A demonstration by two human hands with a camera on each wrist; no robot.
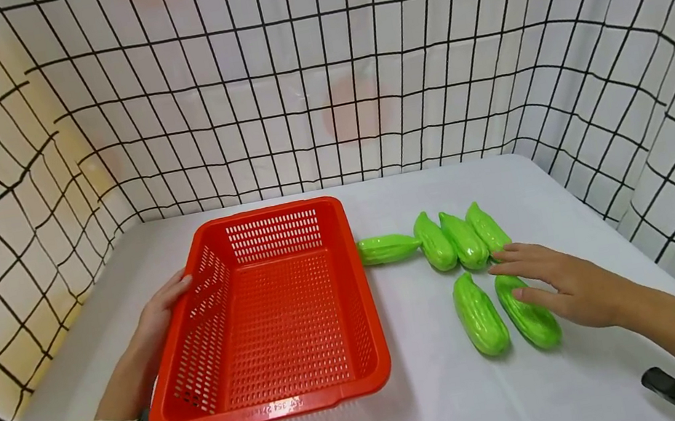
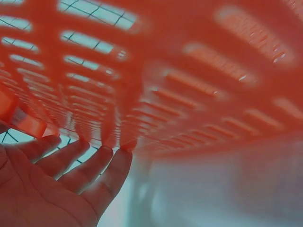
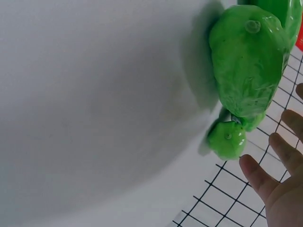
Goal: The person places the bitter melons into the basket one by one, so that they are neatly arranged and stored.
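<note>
A red perforated plastic basket (image 1: 283,329) stands left of centre with nothing in it. My left hand (image 1: 158,316) is at its left side; in the left wrist view the extended fingers (image 2: 97,175) touch the outside of the slotted wall, and the thumb is not plainly visible. Right of the basket lie several glossy, ridged green vegetables that look like bitter gourds (image 1: 465,242). My right hand (image 1: 578,286), fingers spread, hovers over the upper end of the near right gourd (image 1: 534,319). Beside that one lies another gourd (image 1: 482,316). The right hand holds nothing.
A white cloth-covered table (image 1: 447,399) bears everything. Black wire grid (image 1: 353,61) walls it at the back and both sides, with white sheeting behind. One gourd (image 1: 386,248) lies crosswise against the basket's right side. A dark strap (image 1: 673,387) is at the right wrist.
</note>
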